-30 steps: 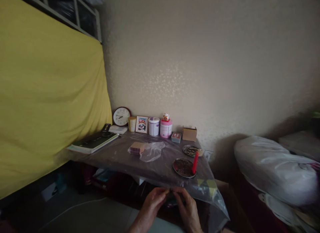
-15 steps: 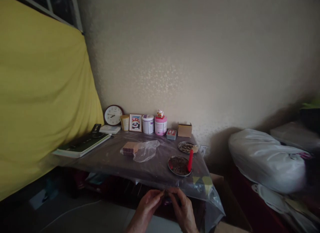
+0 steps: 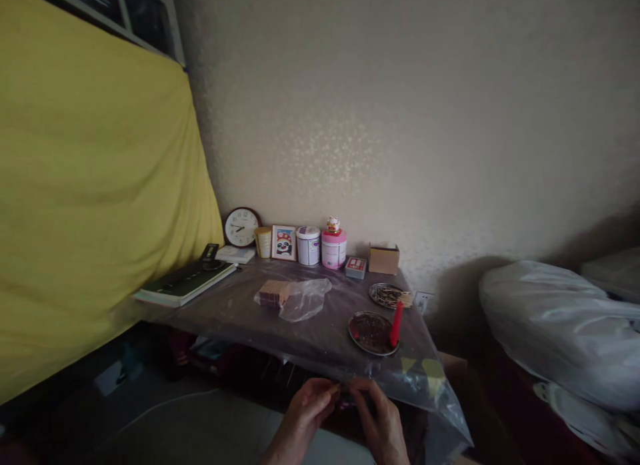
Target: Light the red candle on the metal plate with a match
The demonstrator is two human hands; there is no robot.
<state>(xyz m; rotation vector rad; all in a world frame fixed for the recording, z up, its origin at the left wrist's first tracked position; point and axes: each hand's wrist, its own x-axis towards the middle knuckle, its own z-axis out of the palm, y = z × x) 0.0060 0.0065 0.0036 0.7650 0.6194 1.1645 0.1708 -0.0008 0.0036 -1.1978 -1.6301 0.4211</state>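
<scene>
Hands meet at the table's point(image 3: 240, 318) near edge: left hand point(image 3: 313, 405) and right hand point(image 3: 377, 418) keep their fingers pinched on one small dark thing between them, unchanged; red candle point(image 3: 396, 324) stands beyond.

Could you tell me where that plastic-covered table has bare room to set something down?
The plastic-covered table is bare along its near edge, between the flat dark book and the round metal dish. The back row by the round wall clock is crowded, as is the red candle corner.
</scene>
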